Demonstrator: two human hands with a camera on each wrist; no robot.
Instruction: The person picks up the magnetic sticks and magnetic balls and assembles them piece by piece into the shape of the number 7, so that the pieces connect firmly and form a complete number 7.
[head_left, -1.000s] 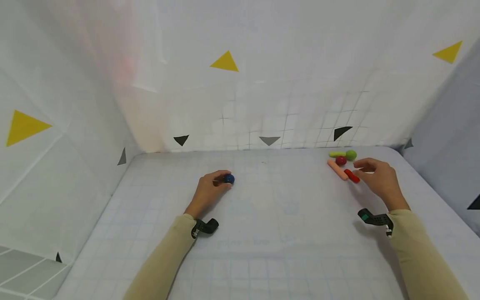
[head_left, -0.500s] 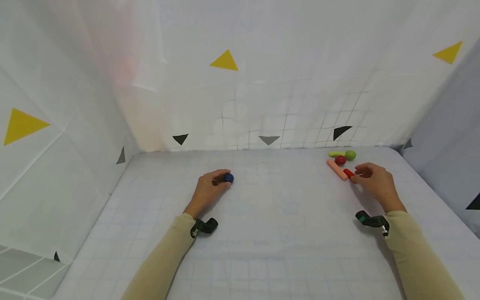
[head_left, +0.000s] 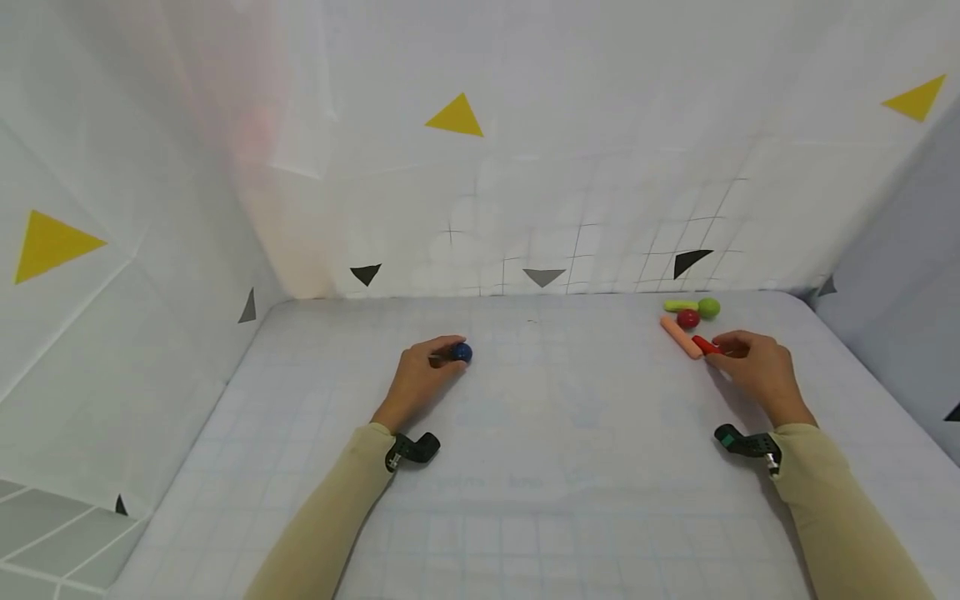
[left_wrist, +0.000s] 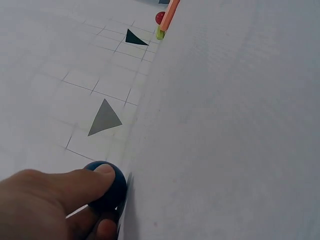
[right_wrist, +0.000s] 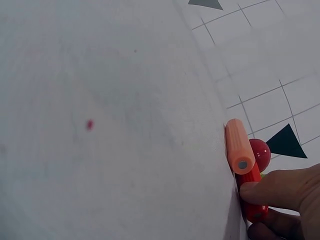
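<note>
In the head view my left hand (head_left: 422, 377) pinches a dark blue ball (head_left: 462, 353) between thumb and fingers, low over the left-middle of the table. The left wrist view shows the thumb lying over the top of this blue ball (left_wrist: 119, 189). Over on the right, my right hand (head_left: 761, 373) pinches a short red magnetic rod (head_left: 703, 344), thumb on its side. A peach rod (head_left: 681, 337) lies right beside it; in the right wrist view this peach rod (right_wrist: 239, 145) has a round metal end and overlaps the red rod (right_wrist: 254, 176).
Behind the peach rod sit a red ball (head_left: 687, 318), a yellow-green rod (head_left: 679, 306) and a green ball (head_left: 708, 307), close together. The white table (head_left: 540, 467) meets a white back wall (head_left: 570, 167) marked with yellow, black and grey triangles.
My right hand has come down and left onto the red rod, taken hold of it, and turned it slightly by the peach rod. My left hand stays put with the blue ball.
</note>
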